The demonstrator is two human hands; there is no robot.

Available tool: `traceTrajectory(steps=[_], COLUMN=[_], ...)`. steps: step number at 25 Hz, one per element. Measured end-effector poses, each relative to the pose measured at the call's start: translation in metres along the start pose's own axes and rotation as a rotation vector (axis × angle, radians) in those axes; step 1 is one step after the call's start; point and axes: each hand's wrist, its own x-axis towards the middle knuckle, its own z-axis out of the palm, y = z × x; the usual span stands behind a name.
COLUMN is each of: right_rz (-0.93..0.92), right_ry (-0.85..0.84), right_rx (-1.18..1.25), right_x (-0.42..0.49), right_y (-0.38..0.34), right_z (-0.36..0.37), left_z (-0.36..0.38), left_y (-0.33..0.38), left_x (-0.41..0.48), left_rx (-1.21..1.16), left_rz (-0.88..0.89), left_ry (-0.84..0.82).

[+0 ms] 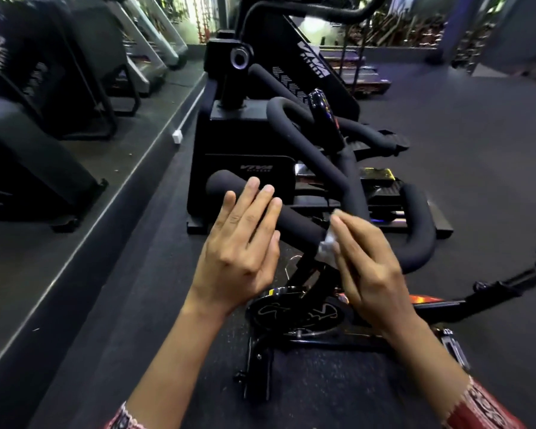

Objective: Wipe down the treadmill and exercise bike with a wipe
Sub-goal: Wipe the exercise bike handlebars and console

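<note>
Wipe (pixel 328 243) white, crumpled, against black handlebar (pixel 294 222)

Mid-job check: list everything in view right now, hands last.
exercise bike: one, black, centre bottom
handlebar: one, black foam, centre
wipe: one, white, on the handlebar
VIVA-marked machine: one, black, behind the handlebar
row of machines: several, dark, raised platform, left
small box: one, white, platform edge
sleeves: two, red patterned, bottom
left grip: fingers straight, over the handlebar's left end
right grip: holds the wipe
</note>
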Motion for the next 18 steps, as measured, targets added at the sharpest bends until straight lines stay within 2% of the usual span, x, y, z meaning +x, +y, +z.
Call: traceTrajectory(steps=[4,7,10,13,15,18], right_rz=[0.023,-0.120,-0.209,-0.141,-0.118,-0.221], right_ry=[0.008,-0.004,-0.044,0.034,0.047,0.043], right_rx=[-0.003,-0.140,-0.233,-0.194,-0.058,0.048], right_x=[0.021,-0.021,-0.055,-0.067,-0.061,-0.058], right_y=[-0.015,0.016,0.055,0.084,0.090,0.097], right_z=[0.033,0.017,-0.012,-0.031,-0.029,-0.017], left_z=[0.005,0.015,0.029,0.041,0.051,0.068], left_y=[0.010,0.023,0.050,0.088,0.113,0.145], left_x=[-0.004,-0.006,-0.009,-0.014,-0.014,-0.006], left_rx=[-0.006,0.015,-0.007,-0.041,-0.060,-0.070], left_rz=[0.004,0.030,-0.035,-0.115,-0.146,-0.234], left_ry=[-0.013,-0.032,-0.050,-0.109,-0.156,-0.172])
